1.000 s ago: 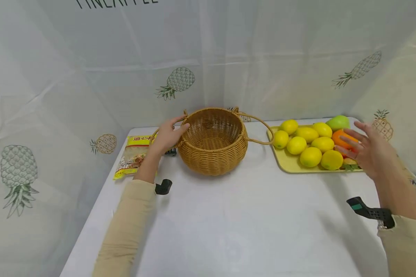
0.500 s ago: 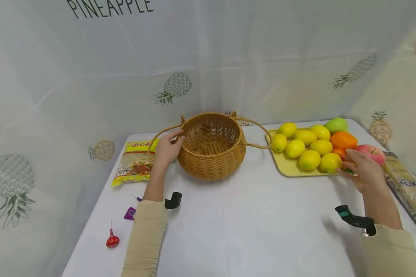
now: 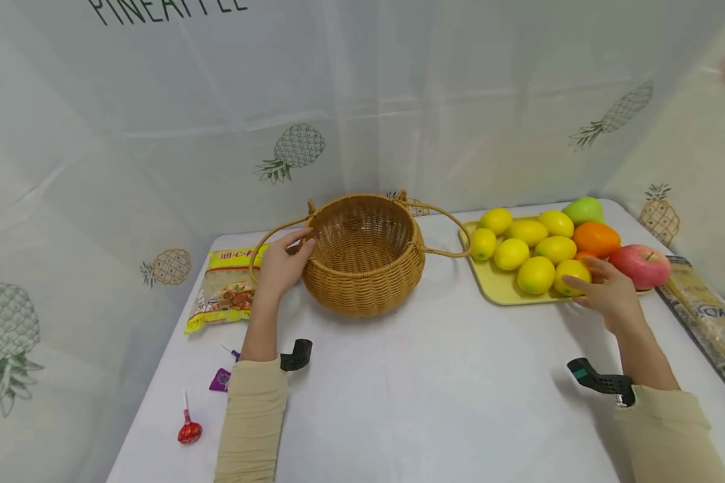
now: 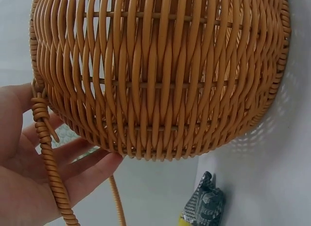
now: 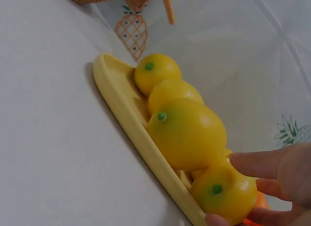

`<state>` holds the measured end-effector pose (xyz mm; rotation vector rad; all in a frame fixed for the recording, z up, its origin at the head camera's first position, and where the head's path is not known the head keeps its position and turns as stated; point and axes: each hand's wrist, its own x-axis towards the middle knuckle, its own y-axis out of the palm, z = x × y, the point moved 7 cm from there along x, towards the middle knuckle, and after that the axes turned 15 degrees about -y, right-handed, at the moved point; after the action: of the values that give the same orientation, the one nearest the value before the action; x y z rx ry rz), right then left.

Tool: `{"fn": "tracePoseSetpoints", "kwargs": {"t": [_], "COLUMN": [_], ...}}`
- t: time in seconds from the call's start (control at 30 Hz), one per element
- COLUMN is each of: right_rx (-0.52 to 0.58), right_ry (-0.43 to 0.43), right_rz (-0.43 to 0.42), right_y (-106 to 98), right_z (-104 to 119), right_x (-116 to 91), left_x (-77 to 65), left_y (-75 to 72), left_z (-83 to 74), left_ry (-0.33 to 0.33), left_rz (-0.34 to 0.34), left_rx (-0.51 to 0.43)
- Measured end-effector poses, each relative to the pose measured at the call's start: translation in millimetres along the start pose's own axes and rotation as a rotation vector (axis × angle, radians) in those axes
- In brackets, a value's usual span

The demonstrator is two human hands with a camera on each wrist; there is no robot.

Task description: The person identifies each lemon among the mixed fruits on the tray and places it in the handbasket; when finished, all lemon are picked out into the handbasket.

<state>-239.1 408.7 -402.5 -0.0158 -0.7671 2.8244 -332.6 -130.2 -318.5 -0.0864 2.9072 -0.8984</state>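
Note:
In the head view a round wicker basket [image 3: 362, 292] stands near the back of the table, its two handles folded out. My left hand [image 3: 280, 266] is at the basket's left rim, its fingers loosely extended. The left wrist view shows the fingertips [image 4: 114, 160] against the wicker wall and the left handle [image 4: 51, 163] crossing in front of the palm. My right hand [image 3: 613, 295] holds the front-right lemon [image 3: 570, 276] of the tray, with thumb and fingers around it. The right wrist view shows this lemon [image 5: 226, 192] at the yellow tray's rim [image 5: 141, 143].
Several more lemons [image 3: 511, 255], an orange [image 3: 597, 239], an apple [image 3: 640, 266] and a green fruit [image 3: 583, 210] sit at the tray. A long patterned packet [image 3: 709, 315] lies at right. At left are a yellow food bag [image 3: 222, 288], a red lollipop [image 3: 189, 431] and a purple wrapper [image 3: 220, 380].
My right hand has come down and leftward from above the tray, past the apple, onto the front-right lemon. The left hand has stayed at the basket rim. The view has shifted slightly.

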Motion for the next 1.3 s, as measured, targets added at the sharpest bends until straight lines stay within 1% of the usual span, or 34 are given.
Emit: {"fn": "tracePoseSetpoints", "kwargs": {"t": [0.1, 0.23, 0.33, 0.43, 0.57, 0.7, 0.83, 0.9, 1.0, 1.17, 1.3], "right_rx": [-0.115, -0.234, -0.284, -0.321, -0.314, -0.307, -0.341, -0.352, -0.354, -0.347, -0.283], "right_ry": [-0.054, -0.101, -0.119, -0.115, -0.089, -0.099, -0.135, -0.153, -0.168, -0.175, -0.174], "right_rz": [0.019, 0.005, -0.011, -0.004, 0.016, 0.026, 0.089, 0.125, 0.153, 0.145, 0.124], "right_y": [2, 5, 7, 10, 11, 11, 12, 12, 13, 14, 8], "right_z": [3, 8, 11, 11, 8, 7, 9, 9, 9, 9, 7], "right_x": [1, 2, 3, 3, 1, 1, 1, 2, 3, 7, 4], "left_x": [0.7, 2.2, 2.6, 2.2, 1.6, 1.3, 2.0, 2.5, 2.9, 2.5, 1.9], "left_y": [0.3, 0.4, 0.5, 0.2, 1.0, 0.6, 0.3, 1.1, 1.4, 1.6, 1.3], "left_z": [0.0, 1.5, 1.4, 1.0, 0.7, 0.7, -0.4, -1.4, -1.5, 0.2, 0.9], "left_ry": [0.004, 0.002, 0.004, 0.006, 0.010, 0.020, 0.029, 0.025, 0.012, 0.000, 0.001], "left_rz": [-0.003, -0.011, -0.011, -0.009, -0.005, -0.012, -0.019, -0.016, -0.017, -0.014, -0.013], "left_rx": [-0.007, -0.007, -0.007, -0.012, -0.016, -0.015, -0.017, -0.023, -0.026, -0.024, -0.021]}}
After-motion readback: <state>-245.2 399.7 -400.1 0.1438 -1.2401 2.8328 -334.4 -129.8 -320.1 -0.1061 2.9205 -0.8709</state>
